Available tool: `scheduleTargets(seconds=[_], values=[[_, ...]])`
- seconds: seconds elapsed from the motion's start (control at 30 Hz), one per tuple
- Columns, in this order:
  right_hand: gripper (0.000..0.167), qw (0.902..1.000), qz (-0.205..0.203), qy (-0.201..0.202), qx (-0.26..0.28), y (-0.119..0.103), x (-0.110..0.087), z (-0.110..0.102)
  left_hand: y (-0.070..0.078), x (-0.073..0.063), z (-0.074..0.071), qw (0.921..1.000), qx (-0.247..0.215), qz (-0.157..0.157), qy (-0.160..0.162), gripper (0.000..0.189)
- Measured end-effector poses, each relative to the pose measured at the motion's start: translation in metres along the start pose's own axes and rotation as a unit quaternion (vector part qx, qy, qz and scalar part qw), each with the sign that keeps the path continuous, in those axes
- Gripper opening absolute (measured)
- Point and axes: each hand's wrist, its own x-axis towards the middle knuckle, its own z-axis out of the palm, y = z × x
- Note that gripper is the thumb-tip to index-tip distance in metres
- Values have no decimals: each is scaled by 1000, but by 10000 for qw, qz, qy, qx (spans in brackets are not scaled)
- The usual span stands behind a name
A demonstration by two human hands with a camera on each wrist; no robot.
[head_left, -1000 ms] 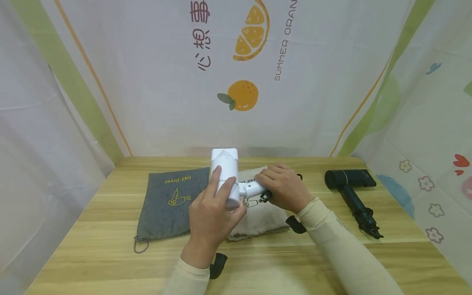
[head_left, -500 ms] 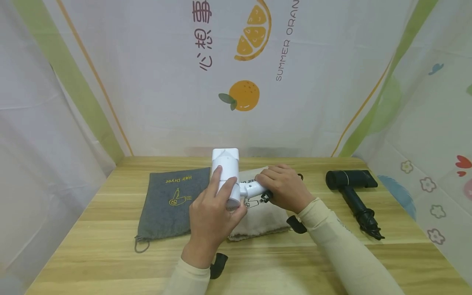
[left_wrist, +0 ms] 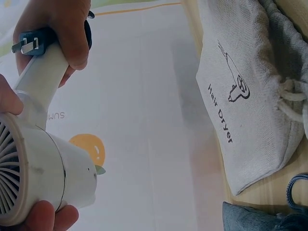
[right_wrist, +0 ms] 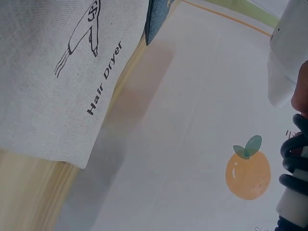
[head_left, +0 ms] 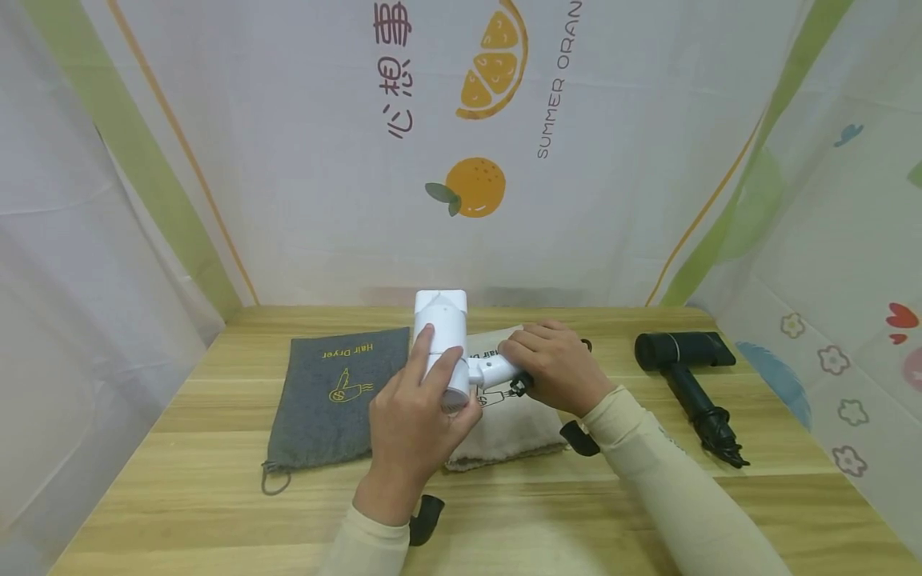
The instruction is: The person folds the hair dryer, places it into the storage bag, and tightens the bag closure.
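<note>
A white hair dryer (head_left: pixel 448 320) is held up over a beige cloth bag (head_left: pixel 507 436) printed "Hair Dryer". My left hand (head_left: pixel 410 412) grips its barrel, fingers along the top and thumb underneath. Around the handle curls my right hand (head_left: pixel 558 370). In the left wrist view a plug (left_wrist: pixel 37 42) with two prongs lies at the handle's end, beside the right hand. Dark cord (right_wrist: pixel 294 154) winds round the handle in the right wrist view. The nozzle points toward the back curtain.
A dark grey cloth bag (head_left: pixel 320 424) lies flat to the left on the wooden table (head_left: pixel 180 496). To the right rests a black hair dryer (head_left: pixel 684 350), its cord wrapped round the handle. Printed curtains (head_left: pixel 324 232) enclose the table's back and sides.
</note>
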Motion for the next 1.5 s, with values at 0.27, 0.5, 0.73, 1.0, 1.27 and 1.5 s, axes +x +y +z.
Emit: scheduleTargets(seconds=[0.27,0.5,0.73,1.0,1.27,1.5], values=[[43,10000,28,30,49,-1,-1,1,-1,0,-1,10000,4,17,-26,49],[44,10000,-7,52,35,-1,-1,1,-1,0,-2,10000,-16,23,-10,48],[43,10000,-19,53,32,-1,1,0,-1,-1,-2,10000,-17,48,15,48],[44,10000,-28,46,53,-1,0,1,-3,-1,-1,9999,-31,96,29,48],[45,10000,-30,45,67,0,-1,0,-3,0,-1,9999,-46,111,38,47],[45,10000,-29,39,83,0,-2,1,-2,0,-1,9999,-43,115,33,46]])
